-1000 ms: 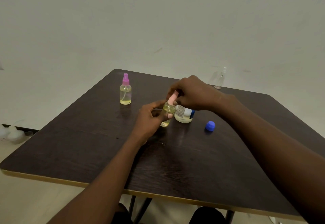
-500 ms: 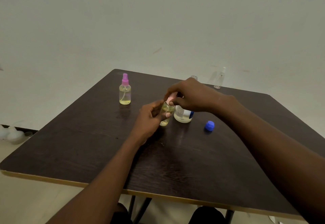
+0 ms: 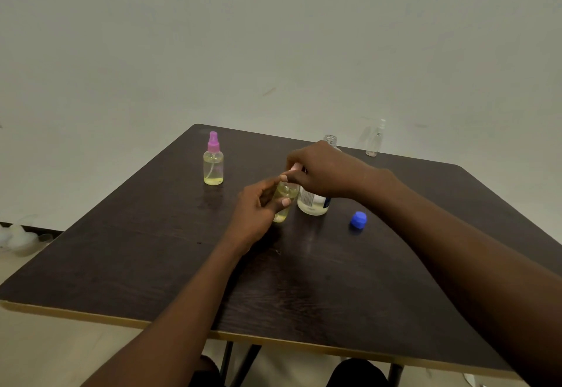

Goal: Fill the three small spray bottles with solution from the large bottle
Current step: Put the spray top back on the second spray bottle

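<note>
My left hand (image 3: 255, 210) grips a small spray bottle (image 3: 284, 201) of yellowish liquid, tilted, near the table's middle. My right hand (image 3: 322, 171) is closed over its pink spray cap (image 3: 294, 168), mostly hidden by my fingers. Right behind it stands the large bottle (image 3: 313, 202) with a white and blue label; its open neck (image 3: 330, 139) shows above my right hand. A filled small spray bottle with a pink cap (image 3: 213, 161) stands at the far left. A clear empty spray bottle (image 3: 374, 140) stands at the far edge.
The blue cap (image 3: 358, 220) of the large bottle lies on the dark wooden table (image 3: 152, 250) to the right of the bottles. A pale wall rises behind the table. My knees show below the near edge.
My right hand has shifted slightly on the pink cap of the held bottle, turning around it. My left hand keeps the bottle in the same place.
</note>
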